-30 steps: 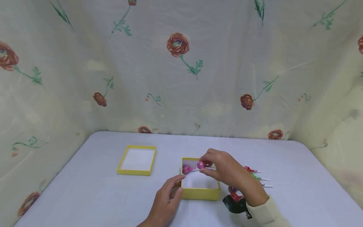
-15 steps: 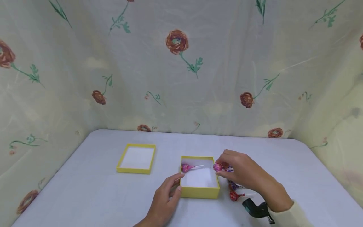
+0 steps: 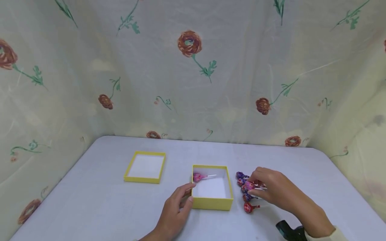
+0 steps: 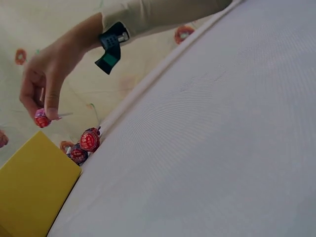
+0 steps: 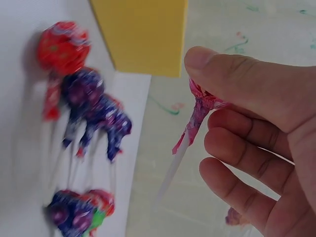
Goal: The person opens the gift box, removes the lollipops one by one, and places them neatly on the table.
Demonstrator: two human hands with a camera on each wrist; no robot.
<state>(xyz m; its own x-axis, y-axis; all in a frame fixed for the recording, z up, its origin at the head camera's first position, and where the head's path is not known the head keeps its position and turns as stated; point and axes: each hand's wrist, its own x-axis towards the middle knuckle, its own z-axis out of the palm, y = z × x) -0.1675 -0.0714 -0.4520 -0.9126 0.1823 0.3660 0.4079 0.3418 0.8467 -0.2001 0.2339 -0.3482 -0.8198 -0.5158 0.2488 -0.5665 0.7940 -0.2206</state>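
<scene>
A yellow open-topped box (image 3: 212, 204) stands at the middle of the table, with a pink lollipop (image 3: 198, 177) lying inside along its back left. My left hand (image 3: 173, 212) rests against the box's left side, its index fingertip at the rim and thumb near the front corner; the left wrist view does not show it. Right of the box, my right hand (image 3: 272, 189) pinches another pink lollipop (image 5: 197, 111) between thumb and index finger, its candy mostly hidden by the thumb in the right wrist view. Below and around it lies a row of wrapped lollipops (image 3: 241, 175).
A yellow-rimmed shallow lid (image 3: 144, 181), white inside, lies on the left of the white table (image 3: 99, 197). A red lollipop (image 3: 248, 208) is nearest the front in the row. Floral cloth (image 3: 223, 100) hangs behind the table. A dark strap device (image 3: 291, 231) sits at my right wrist.
My right hand has carried the pink lollipop out from over the box, rightward and nearer, to above the row of lollipops. The left hand has stayed at the box.
</scene>
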